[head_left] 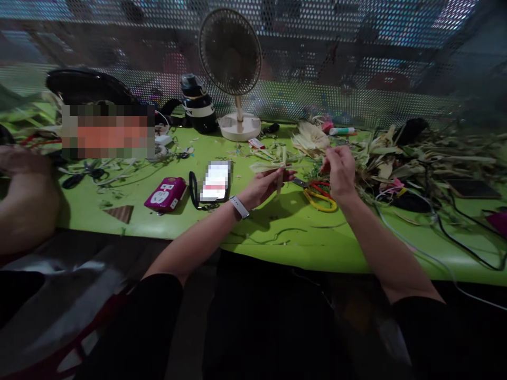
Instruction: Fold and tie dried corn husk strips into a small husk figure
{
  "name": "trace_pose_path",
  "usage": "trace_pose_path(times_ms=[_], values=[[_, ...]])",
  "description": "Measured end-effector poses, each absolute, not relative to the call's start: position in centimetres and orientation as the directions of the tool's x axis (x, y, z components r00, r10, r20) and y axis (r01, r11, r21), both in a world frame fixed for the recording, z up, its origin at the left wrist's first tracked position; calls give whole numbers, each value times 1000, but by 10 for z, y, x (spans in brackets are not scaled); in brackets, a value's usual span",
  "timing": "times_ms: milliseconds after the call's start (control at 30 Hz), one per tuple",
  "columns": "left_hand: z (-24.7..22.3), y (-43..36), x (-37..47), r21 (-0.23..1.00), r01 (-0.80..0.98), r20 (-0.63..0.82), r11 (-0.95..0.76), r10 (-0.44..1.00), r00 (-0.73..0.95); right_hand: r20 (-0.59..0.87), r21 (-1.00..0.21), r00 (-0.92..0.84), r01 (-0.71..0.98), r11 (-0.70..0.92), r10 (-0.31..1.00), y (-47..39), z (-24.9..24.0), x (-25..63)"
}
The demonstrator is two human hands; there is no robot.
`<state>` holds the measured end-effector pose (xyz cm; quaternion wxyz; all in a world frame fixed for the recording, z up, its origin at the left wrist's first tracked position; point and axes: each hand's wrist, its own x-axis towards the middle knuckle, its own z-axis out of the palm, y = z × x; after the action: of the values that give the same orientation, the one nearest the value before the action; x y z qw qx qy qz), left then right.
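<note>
My left hand, with a pale band on its wrist, is closed on a small bundle of pale green corn husk. Strips of the husk stick out above and below its fingers. To its right, my right hand is raised with the fingers pinched together. Whatever is in that pinch is too small to make out. Below and between the hands lies a pair of scissors with red and yellow handles. A pale, fanned husk piece rests just behind my right hand.
Loose husks and cables cover the right side. A phone, a magenta power adapter and a triangular piece lie left. A fan and a dark bottle stand behind. Another person's arm rests far left.
</note>
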<state>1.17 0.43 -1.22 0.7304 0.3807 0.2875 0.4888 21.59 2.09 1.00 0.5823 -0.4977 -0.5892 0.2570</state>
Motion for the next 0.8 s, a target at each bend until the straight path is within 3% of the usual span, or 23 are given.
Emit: trace_pose_path(times_ms=[100,200,367,800], values=[[-15,3,14,838,-527,12,138,962,272,168,-943,-111,273,192,980,5,7,196],[-19,2,14,855,-509,52,101,959,278,-11,-973,-417,212,86,909,-11,3,173],[-17,1,14,883,-467,80,51,963,257,32,-991,-452,100,86,891,-20,-4,158],[-16,6,13,879,-475,34,48,986,163,37,-923,-603,285,257,797,-14,-5,168]])
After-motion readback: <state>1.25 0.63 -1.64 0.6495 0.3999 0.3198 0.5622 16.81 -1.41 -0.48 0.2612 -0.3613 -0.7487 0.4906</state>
